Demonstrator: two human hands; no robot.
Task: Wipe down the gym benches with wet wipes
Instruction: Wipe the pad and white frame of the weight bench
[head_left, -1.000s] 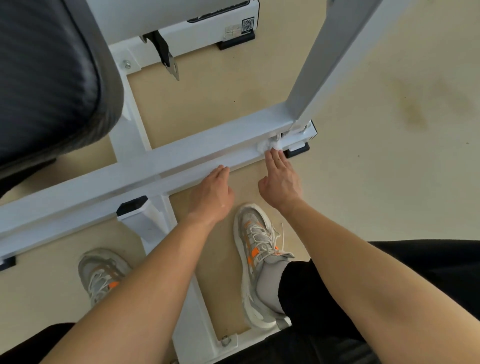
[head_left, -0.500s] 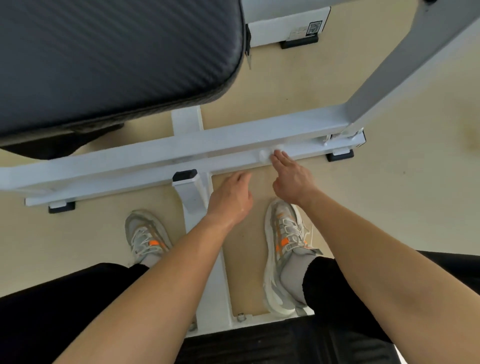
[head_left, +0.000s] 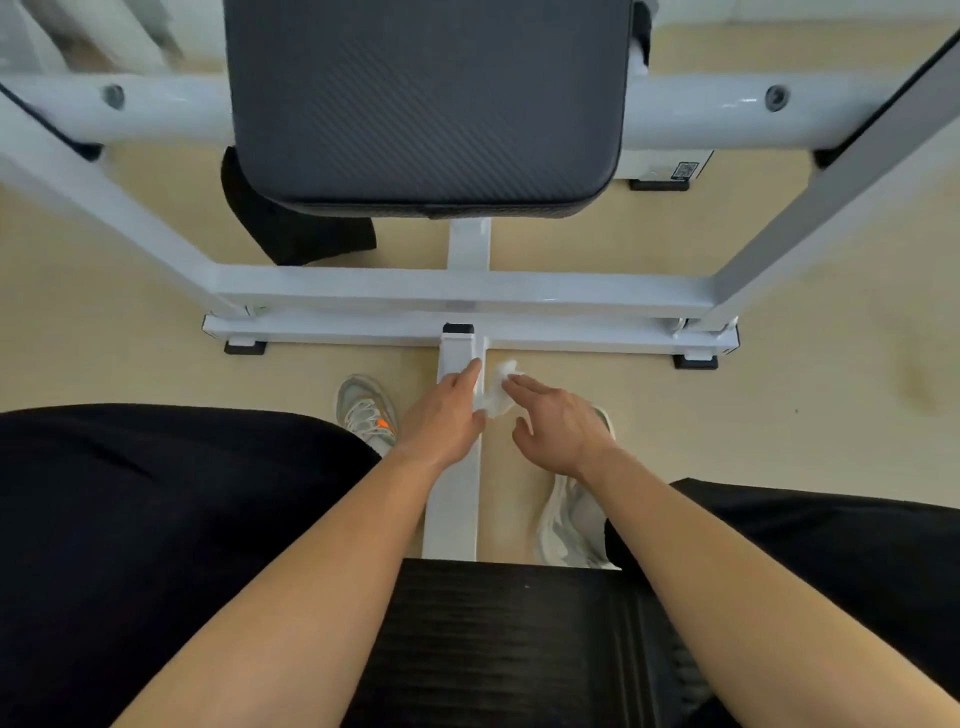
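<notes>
A crumpled white wet wipe (head_left: 498, 391) sits against the right side of the white central floor beam (head_left: 451, 512) of the gym bench. My right hand (head_left: 558, 423) has its fingertips on the wipe's upper end, thumb spread apart. My left hand (head_left: 445, 415) lies flat on top of the beam, its thumb touching the wipe's lower end. Ahead, the dark padded bench cushion (head_left: 426, 104) hangs over the white crossbar (head_left: 571, 288). A black ribbed seat pad (head_left: 519, 649) is below me between my legs.
White slanted frame posts (head_left: 810, 218) rise at left and right, with a round white tube (head_left: 691, 111) behind the cushion. My grey sneakers (head_left: 366, 408) stand on the beige floor on either side of the beam. A black cloth (head_left: 291, 228) lies under the cushion.
My view has swung from the right end of the base bar to the centre. Both hands have moved left with the wipe, from the crossbar to the central beam.
</notes>
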